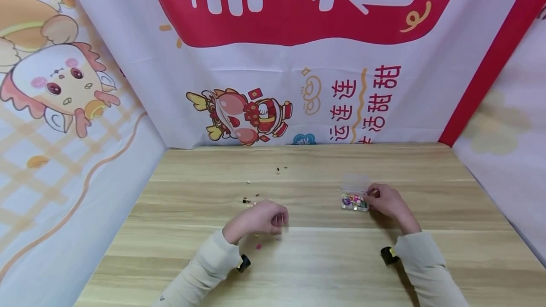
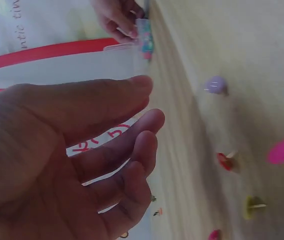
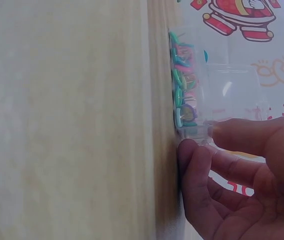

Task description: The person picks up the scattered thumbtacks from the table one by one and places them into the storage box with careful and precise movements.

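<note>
My left hand (image 1: 261, 218) hovers over the table left of centre. In the left wrist view its thumb and loosely bent fingers stand apart, with nothing seen between them. Loose thumbtacks lie near it: a lilac one (image 2: 216, 84), a pink one (image 2: 283, 151), a red one (image 2: 225, 161) and a yellow one (image 2: 249, 207). Farther right, my right hand (image 1: 387, 201) pinches the right end of a small clear plastic box (image 3: 196, 132) between thumb and fingers. Colourful thumbtacks (image 3: 184, 95) fill the box, which sits on the table. Its clear hinged lid (image 3: 232, 87) is raised at the back.
More small thumbtacks (image 1: 245, 200) are scattered beyond the left hand, some farther back (image 1: 278, 169). The wood-grain table (image 1: 324, 269) ends at a printed cloth (image 1: 264, 60) hanging behind it. Printed cloth also hangs on both sides. A black wrist device (image 1: 388, 255) sits at each sleeve.
</note>
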Available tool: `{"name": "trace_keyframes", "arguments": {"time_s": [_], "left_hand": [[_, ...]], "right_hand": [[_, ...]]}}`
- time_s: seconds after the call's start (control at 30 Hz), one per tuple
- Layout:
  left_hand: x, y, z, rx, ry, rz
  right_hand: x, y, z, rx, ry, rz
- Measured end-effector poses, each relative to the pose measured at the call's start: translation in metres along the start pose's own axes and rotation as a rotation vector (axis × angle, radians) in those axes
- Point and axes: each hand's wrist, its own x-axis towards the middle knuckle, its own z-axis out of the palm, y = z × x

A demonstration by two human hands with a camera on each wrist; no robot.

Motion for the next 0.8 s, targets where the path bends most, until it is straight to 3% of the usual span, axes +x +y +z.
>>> {"name": "trace_keyframes", "arguments": {"time_s": [0.3,0.8], "left_hand": [[-0.005,0.000,0.016,0.075,-0.069,-0.068],[-0.003,0.005,0.025,0.137,-0.005,-0.025]], "right_hand": [[-0.003,-0.002,0.000,-0.004,-0.007,0.019],[0.000,0.001,0.001,-0.007,0.001,0.009]]}}
